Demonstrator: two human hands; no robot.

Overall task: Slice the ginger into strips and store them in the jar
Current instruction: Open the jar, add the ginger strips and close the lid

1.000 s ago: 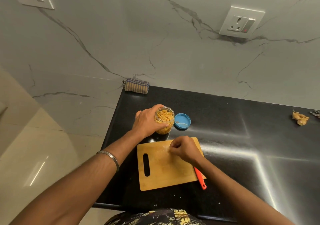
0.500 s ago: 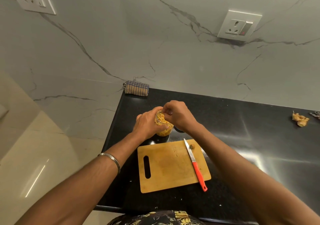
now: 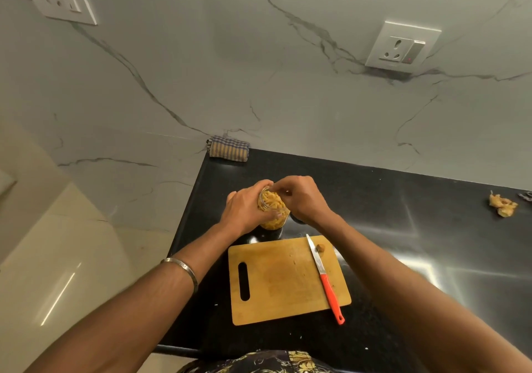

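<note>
At the far left of the black tabletop (image 3: 388, 200), the left hand (image 3: 244, 211) wraps its grip round the small clear glass jar of yellow ginger strips (image 3: 272, 210), tilted rightward. Directly over its mouth, the right hand (image 3: 302, 197) pinches something unseen. Nearer me lie the wooden chopping board (image 3: 282, 280) and red-handled knife (image 3: 325, 277).

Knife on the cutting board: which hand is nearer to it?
Right. The right hand is at the jar mouth, just beyond the knife tip; the left hand grips the jar's far side.
</note>
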